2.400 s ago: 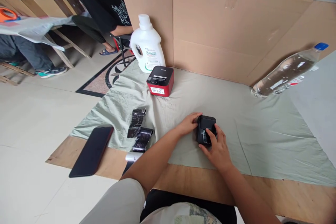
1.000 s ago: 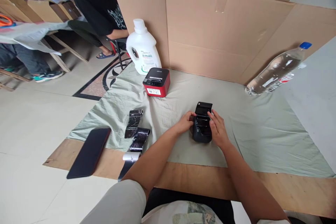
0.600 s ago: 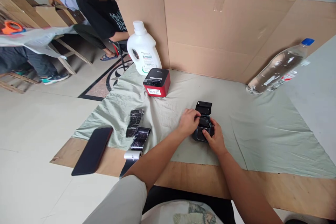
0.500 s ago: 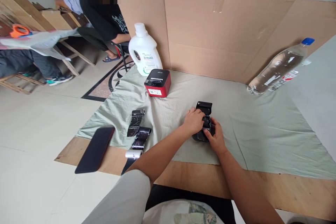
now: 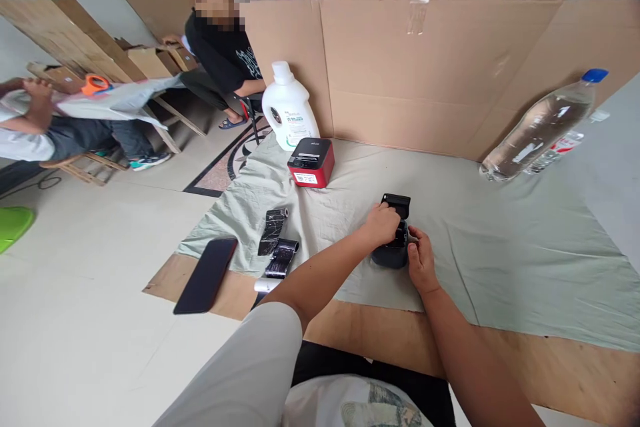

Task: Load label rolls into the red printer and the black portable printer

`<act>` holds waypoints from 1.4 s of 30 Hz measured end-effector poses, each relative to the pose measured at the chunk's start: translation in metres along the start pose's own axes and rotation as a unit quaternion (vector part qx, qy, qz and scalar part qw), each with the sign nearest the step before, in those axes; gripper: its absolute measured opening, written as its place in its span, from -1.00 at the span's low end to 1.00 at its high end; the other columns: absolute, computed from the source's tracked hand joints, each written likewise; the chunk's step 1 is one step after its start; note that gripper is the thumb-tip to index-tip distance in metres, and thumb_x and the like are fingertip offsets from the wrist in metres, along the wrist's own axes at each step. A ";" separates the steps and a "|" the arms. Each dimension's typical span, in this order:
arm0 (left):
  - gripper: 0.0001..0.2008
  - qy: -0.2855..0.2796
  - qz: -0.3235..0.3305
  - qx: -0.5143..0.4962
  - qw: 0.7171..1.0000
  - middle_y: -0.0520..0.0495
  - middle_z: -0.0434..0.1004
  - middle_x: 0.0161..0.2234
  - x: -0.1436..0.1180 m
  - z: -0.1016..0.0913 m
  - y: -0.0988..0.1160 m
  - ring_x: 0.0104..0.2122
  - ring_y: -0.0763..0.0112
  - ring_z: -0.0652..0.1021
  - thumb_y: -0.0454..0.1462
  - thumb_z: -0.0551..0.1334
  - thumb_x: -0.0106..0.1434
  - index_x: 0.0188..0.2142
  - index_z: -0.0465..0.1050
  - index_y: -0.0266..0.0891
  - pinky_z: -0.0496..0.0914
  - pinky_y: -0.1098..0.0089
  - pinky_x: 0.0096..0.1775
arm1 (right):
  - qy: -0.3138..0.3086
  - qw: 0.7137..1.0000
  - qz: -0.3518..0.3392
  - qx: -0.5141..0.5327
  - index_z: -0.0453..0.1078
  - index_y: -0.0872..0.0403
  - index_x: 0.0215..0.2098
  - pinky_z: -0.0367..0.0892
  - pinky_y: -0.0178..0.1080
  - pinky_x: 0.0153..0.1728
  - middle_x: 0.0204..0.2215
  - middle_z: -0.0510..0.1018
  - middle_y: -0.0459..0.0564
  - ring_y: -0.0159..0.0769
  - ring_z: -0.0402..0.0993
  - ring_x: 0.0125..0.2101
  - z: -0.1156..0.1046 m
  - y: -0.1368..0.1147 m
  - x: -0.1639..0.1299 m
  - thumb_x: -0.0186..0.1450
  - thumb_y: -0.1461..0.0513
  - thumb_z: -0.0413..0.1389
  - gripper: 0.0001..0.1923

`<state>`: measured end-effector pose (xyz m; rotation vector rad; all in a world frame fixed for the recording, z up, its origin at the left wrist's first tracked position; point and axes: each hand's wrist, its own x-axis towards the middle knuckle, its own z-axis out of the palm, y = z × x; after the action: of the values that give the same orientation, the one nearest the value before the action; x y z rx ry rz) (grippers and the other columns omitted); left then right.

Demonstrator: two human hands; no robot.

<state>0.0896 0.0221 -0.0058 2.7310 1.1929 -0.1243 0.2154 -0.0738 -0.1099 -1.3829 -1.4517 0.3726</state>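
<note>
One black device; fingers against it

Beyond the hands stands a cardboard screen. Ahead and left of them, a white jug is upright behind a red-and-black box; ahead and right, a clear blue-capped bottle tilts. Left of them lies a dark phone; farther left sits a person in black.

wooden table | draped green cloth | on top: black device, red-black box, rolls, phone, jug, bottle
</note>
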 end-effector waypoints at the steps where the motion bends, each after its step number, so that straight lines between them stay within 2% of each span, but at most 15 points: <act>1: -0.76 0.001 0.002 -0.008 1.000 -0.20 0.51 -0.13 0.001 0.001 -0.003 -0.03 0.14 0.40 -0.29 0.28 0.10 -0.20 0.52 -0.29 0.25 0.23 -0.02 | -0.011 1.000 -0.009 -0.004 0.18 0.06 0.17 0.35 0.05 -0.01 0.04 0.36 0.17 -0.08 0.31 0.05 -0.001 -0.001 0.000 0.36 -0.09 -0.13 -0.44; 6: -0.71 0.015 0.022 -0.032 0.999 -0.16 0.51 -0.11 0.003 0.005 -0.014 -0.04 0.13 0.43 -0.25 0.31 0.05 -0.20 0.50 -0.25 0.30 0.23 -0.05 | -0.047 0.997 -0.055 -0.032 0.05 0.08 0.26 0.32 0.13 0.00 0.11 0.28 0.22 0.03 0.24 0.10 -0.001 -0.005 0.001 0.26 -0.19 -0.03 -0.23; 9: -0.73 0.016 0.046 -0.023 0.999 -0.17 0.54 -0.15 0.003 0.003 -0.013 -0.06 0.12 0.45 -0.26 0.29 0.07 -0.20 0.49 -0.26 0.28 0.20 -0.04 | -0.051 0.994 -0.081 -0.057 0.04 0.07 0.27 0.29 0.16 0.04 0.12 0.27 0.23 0.05 0.22 0.12 0.000 -0.007 0.001 0.27 -0.19 -0.03 -0.23; 12: -0.74 0.002 0.061 0.003 0.998 -0.23 0.56 -0.16 0.004 -0.002 -0.008 -0.07 0.09 0.46 -0.27 0.28 0.09 -0.19 0.50 -0.30 0.25 0.15 -0.01 | -0.054 0.990 -0.097 -0.091 -0.01 0.07 0.30 0.22 0.21 0.09 0.14 0.26 0.24 0.08 0.21 0.13 0.001 -0.009 0.002 0.22 -0.22 0.01 -0.14; 16: -0.76 -0.017 0.066 0.031 0.997 -0.31 0.55 -0.18 0.006 -0.004 -0.003 -0.08 0.06 0.47 -0.32 0.28 0.08 -0.23 0.53 -0.37 0.24 0.13 0.02 | -0.072 0.987 -0.086 -0.119 -0.18 0.10 0.36 0.18 0.25 0.12 0.20 0.19 0.30 0.13 0.16 0.17 0.005 -0.008 0.000 0.10 -0.27 0.10 0.09; 20: -0.77 -0.021 0.060 0.000 0.998 -0.27 0.53 -0.14 0.009 -0.002 -0.006 -0.06 0.04 0.47 -0.29 0.29 0.05 -0.25 0.55 -0.31 0.28 0.11 -0.01 | -0.088 0.985 -0.067 -0.131 -0.29 0.14 0.38 0.19 0.28 0.10 0.24 0.15 0.34 0.20 0.15 0.19 0.007 -0.007 -0.001 -0.01 -0.31 0.17 0.28; 23: -0.68 -0.033 0.048 -0.025 0.998 -0.20 0.53 -0.10 0.011 -0.006 -0.011 -0.06 0.05 0.48 -0.25 0.32 0.00 -0.20 0.54 -0.25 0.31 0.14 -0.02 | -0.093 0.985 -0.059 -0.132 -0.33 0.11 0.39 0.25 0.29 0.06 0.23 0.18 0.33 0.22 0.19 0.16 0.008 -0.008 -0.001 -0.03 -0.32 0.17 0.30; 28: -0.59 -0.066 0.048 -0.060 0.995 -0.10 0.58 -0.18 0.010 -0.013 -0.016 -0.15 0.19 0.53 -0.23 0.30 0.03 -0.08 0.48 -0.21 0.39 0.33 -0.16 | -0.093 0.983 -0.063 -0.146 -0.34 0.13 0.39 0.26 0.30 0.05 0.23 0.18 0.34 0.23 0.21 0.16 0.007 -0.006 -0.001 -0.01 -0.32 0.16 0.30; 34: -0.69 -0.059 0.071 -0.007 0.996 -0.22 0.55 -0.13 0.010 -0.010 -0.012 -0.05 0.04 0.48 -0.26 0.32 0.03 -0.20 0.53 -0.28 0.35 0.18 -0.03 | -0.095 0.982 -0.062 -0.151 -0.28 0.16 0.38 0.25 0.29 0.06 0.23 0.20 0.36 0.24 0.23 0.15 0.008 -0.005 -0.001 0.00 -0.33 0.13 0.27; 36: -0.64 -0.054 0.065 -0.043 0.995 -0.22 0.54 -0.11 0.010 -0.011 -0.011 -0.08 0.07 0.50 -0.28 0.33 0.00 -0.16 0.51 -0.29 0.37 0.22 -0.06 | -0.092 0.982 -0.062 -0.153 -0.27 0.17 0.38 0.25 0.30 0.05 0.22 0.20 0.37 0.25 0.23 0.15 0.009 -0.005 -0.001 -0.01 -0.34 0.12 0.28; 38: -0.56 -0.038 0.061 -0.123 0.990 -0.17 0.53 -0.10 0.008 -0.016 -0.014 -0.12 0.17 0.52 -0.33 0.32 -0.01 -0.08 0.46 -0.30 0.39 0.30 -0.10 | -0.090 0.982 -0.065 -0.152 -0.27 0.17 0.38 0.26 0.31 0.04 0.21 0.20 0.38 0.27 0.23 0.14 0.008 -0.007 -0.001 -0.01 -0.35 0.12 0.28; 40: -0.54 -0.025 0.067 -0.230 0.971 -0.12 0.54 -0.12 0.002 -0.025 -0.021 -0.16 0.29 0.53 -0.39 0.27 0.00 -0.05 0.42 -0.32 0.40 0.39 -0.15 | -0.090 0.983 -0.067 -0.146 -0.27 0.15 0.38 0.26 0.31 0.03 0.20 0.22 0.37 0.28 0.24 0.14 0.007 -0.009 -0.001 -0.01 -0.34 0.12 0.26; 42: -0.57 -0.033 0.087 -0.338 0.937 -0.08 0.54 -0.14 -0.010 -0.038 -0.035 -0.20 0.37 0.53 -0.42 0.22 0.03 -0.05 0.39 -0.34 0.40 0.43 -0.17 | -0.095 0.983 -0.061 -0.142 -0.27 0.12 0.38 0.25 0.31 0.04 0.20 0.22 0.36 0.28 0.23 0.15 0.006 -0.010 -0.001 0.02 -0.33 0.12 0.23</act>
<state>0.0579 0.0448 0.0287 2.1801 0.7723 0.1834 0.2049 -0.0754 -0.1044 -1.5057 -1.7917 0.2282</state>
